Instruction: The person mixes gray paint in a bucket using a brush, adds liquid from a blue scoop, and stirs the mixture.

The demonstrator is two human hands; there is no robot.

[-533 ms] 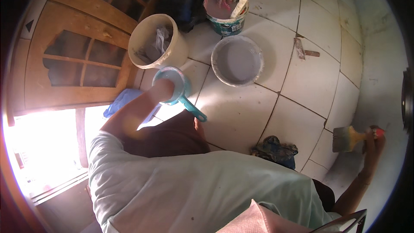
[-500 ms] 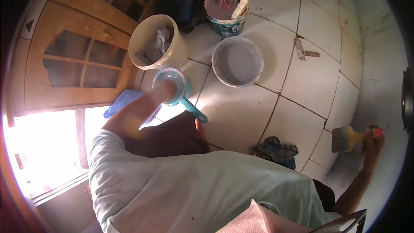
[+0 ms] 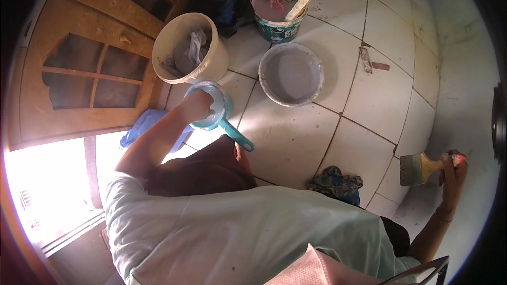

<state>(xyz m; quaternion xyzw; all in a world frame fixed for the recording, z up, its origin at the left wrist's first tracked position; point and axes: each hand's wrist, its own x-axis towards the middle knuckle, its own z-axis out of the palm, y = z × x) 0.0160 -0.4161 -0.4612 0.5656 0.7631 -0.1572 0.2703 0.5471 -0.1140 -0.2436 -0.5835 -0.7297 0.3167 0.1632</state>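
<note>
My left hand [image 3: 197, 106] reaches down into a teal dipper [image 3: 224, 106] with a long handle. Its fingers point into the bowl and mostly hide there, so whether they grip anything does not show. Out at the far right, close to the wall, my right hand [image 3: 453, 174] is closed round the handle of a wide paintbrush [image 3: 417, 170]. The brush has a yellow handle with a red end, and its dark grey bristles point left.
Beyond the dipper are a cream bucket [image 3: 222, 55] with a whitish rag, a basin [image 3: 320, 82] of grey liquid and a green pail [image 3: 278, 31] holding gloves. A scraper [image 3: 367, 60], a bunched cloth [image 3: 338, 184] and a blue bag [image 3: 141, 126] lie on the tiles. Wooden cabinet doors [image 3: 79, 119] stand left.
My left hand has shifted slightly left and lifted a little within the dipper. My right hand and the paintbrush have moved a little left, away from the wall.
</note>
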